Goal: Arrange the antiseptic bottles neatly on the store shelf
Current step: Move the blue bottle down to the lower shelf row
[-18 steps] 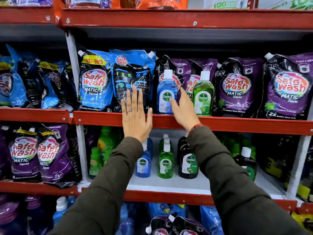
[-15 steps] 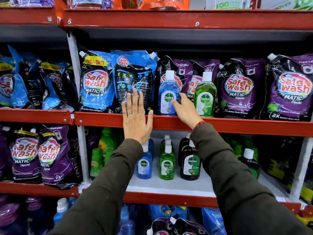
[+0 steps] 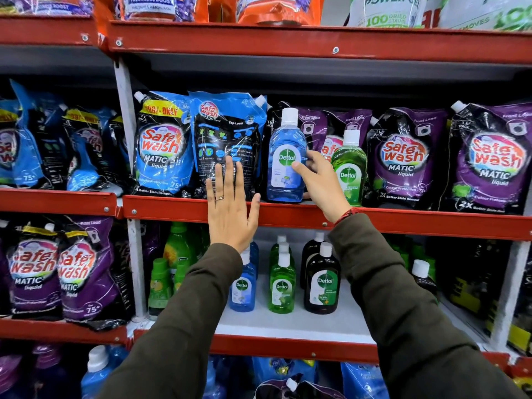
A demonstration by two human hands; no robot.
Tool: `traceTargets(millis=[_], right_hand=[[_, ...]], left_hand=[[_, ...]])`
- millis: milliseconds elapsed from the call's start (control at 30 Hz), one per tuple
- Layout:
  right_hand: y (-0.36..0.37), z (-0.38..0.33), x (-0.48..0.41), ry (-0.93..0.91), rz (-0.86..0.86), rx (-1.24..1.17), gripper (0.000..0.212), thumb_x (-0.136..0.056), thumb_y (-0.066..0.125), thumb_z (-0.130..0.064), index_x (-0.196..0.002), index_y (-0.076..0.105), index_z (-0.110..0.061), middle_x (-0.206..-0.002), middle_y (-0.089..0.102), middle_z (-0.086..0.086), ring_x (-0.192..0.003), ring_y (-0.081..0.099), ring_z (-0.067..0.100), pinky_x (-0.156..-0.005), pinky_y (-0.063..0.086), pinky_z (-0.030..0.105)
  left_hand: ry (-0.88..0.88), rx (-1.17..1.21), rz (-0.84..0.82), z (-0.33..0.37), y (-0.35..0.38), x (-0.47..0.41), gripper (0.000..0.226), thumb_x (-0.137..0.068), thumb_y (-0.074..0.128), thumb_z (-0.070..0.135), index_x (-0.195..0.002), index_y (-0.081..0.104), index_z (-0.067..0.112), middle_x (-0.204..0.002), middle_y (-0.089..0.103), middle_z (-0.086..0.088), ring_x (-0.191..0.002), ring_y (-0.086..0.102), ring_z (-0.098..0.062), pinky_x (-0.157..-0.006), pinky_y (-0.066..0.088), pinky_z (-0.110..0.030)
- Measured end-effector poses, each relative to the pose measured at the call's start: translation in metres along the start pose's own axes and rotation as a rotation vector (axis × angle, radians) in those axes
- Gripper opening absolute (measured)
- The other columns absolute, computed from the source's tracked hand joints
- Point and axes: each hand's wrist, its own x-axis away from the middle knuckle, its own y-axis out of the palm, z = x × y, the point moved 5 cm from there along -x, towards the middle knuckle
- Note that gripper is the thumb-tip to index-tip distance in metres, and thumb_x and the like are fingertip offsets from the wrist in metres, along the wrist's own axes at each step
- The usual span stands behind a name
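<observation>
A blue Dettol bottle with a white cap stands on the red middle shelf, and my right hand is wrapped around its right side. Just right of it stands a green Dettol bottle, partly behind my wrist. My left hand is flat and open, fingers spread against a blue Safe Wash pouch and the shelf's front lip. On the white lower shelf stand a blue bottle, a green bottle and a dark brown bottle, with more behind them.
Purple Safe Wash pouches crowd the middle shelf behind and right of the bottles, blue ones to the left. Small green bottles stand at the lower shelf's left. A white upright post divides the shelving bays.
My right hand has closed around the blue bottle on the middle shelf, after reaching between the two bottles. My left hand has stayed flat against the pouch.
</observation>
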Motion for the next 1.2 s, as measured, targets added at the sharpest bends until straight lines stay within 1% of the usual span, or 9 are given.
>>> traceTargets(millis=[100,300,567,667,833,933,1033,1133,1200], right_hand=[[-0.002,-0.004,0.010,-0.001,-0.037,-0.029,0.043,-0.096,0.056,-0.030,-0.137,0.051,-0.017,-0.129,0.063,0.010,-0.120,0.062,0.027,-0.097,0.055,0.057],[0.000,0.008,0.047,-0.016,-0.055,-0.061,0.039,-0.094,0.059,-0.029,-0.131,0.054,-0.018,-0.126,0.066,0.008,-0.118,0.064,0.025,-0.096,0.056,0.055],[0.020,0.062,0.101,0.011,-0.093,-0.095,0.027,-0.097,0.059,-0.021,-0.123,0.052,-0.027,-0.115,0.065,-0.012,-0.114,0.064,0.017,-0.082,0.053,0.031],[0.034,0.093,0.122,0.085,-0.122,-0.086,0.032,-0.098,0.058,-0.023,-0.129,0.051,-0.025,-0.119,0.064,-0.013,-0.117,0.063,0.016,-0.094,0.056,0.045],[0.068,0.142,0.152,0.161,-0.173,-0.020,0.037,-0.097,0.059,-0.029,-0.133,0.048,-0.026,-0.127,0.064,0.001,-0.117,0.063,0.018,-0.099,0.053,0.051],[0.089,0.168,0.159,0.189,-0.186,0.025,0.036,-0.097,0.059,-0.029,-0.131,0.048,-0.027,-0.125,0.063,-0.002,-0.112,0.061,0.005,-0.100,0.053,0.044],[0.109,0.188,0.163,0.231,-0.203,0.040,0.029,-0.098,0.059,-0.018,-0.125,0.048,-0.022,-0.113,0.060,-0.009,-0.094,0.060,-0.012,-0.088,0.053,0.020],[0.125,0.207,0.165,0.268,-0.210,0.041,0.035,-0.098,0.058,-0.014,-0.131,0.048,-0.011,-0.113,0.060,-0.008,-0.099,0.060,0.004,-0.084,0.049,0.011],[0.134,0.216,0.167,0.293,-0.209,0.033,0.044,-0.098,0.058,-0.014,-0.139,0.044,-0.007,-0.122,0.060,-0.004,-0.108,0.059,0.006,-0.091,0.049,0.012]], left_hand=[[0.015,0.020,-0.006,0.000,-0.001,0.001,0.071,-0.107,0.025,0.048,-0.165,0.007,0.011,-0.175,0.001,-0.012,-0.162,-0.004,-0.028,-0.131,-0.002,-0.049],[0.025,0.084,0.012,-0.003,-0.009,0.033,0.069,-0.107,0.034,0.039,-0.165,0.009,0.012,-0.175,0.001,-0.008,-0.162,-0.004,-0.026,-0.131,-0.007,-0.044],[-0.017,0.169,-0.040,-0.024,-0.004,0.111,0.067,-0.105,0.038,0.032,-0.165,0.014,0.013,-0.175,0.006,-0.007,-0.163,-0.003,-0.024,-0.131,-0.008,-0.043],[-0.043,0.181,-0.110,-0.037,0.008,0.145,0.065,-0.105,0.036,0.032,-0.164,0.017,0.014,-0.175,0.010,-0.007,-0.163,-0.001,-0.024,-0.132,-0.005,-0.045],[-0.084,0.174,-0.262,-0.056,0.033,0.200,0.064,-0.105,0.033,0.031,-0.165,0.014,0.016,-0.175,0.007,-0.004,-0.163,-0.002,-0.022,-0.132,-0.005,-0.042],[-0.138,0.132,-0.375,-0.069,0.054,0.229,0.067,-0.103,0.030,0.032,-0.165,0.010,0.017,-0.175,0.006,-0.003,-0.163,0.000,-0.022,-0.132,-0.003,-0.043],[-0.186,0.090,-0.474,-0.081,0.071,0.253,0.071,-0.098,0.030,0.034,-0.164,0.012,0.015,-0.174,0.015,-0.009,-0.161,0.013,-0.029,-0.130,-0.005,-0.041],[-0.229,0.073,-0.525,-0.088,0.081,0.268,0.070,-0.096,0.032,0.035,-0.161,0.025,0.007,-0.169,0.028,-0.015,-0.156,0.028,-0.037,-0.128,-0.008,-0.037],[-0.241,0.074,-0.519,-0.089,0.083,0.271,0.068,-0.098,0.032,0.036,-0.159,0.029,0.005,-0.168,0.030,-0.016,-0.156,0.028,-0.038,-0.128,-0.009,-0.036]])
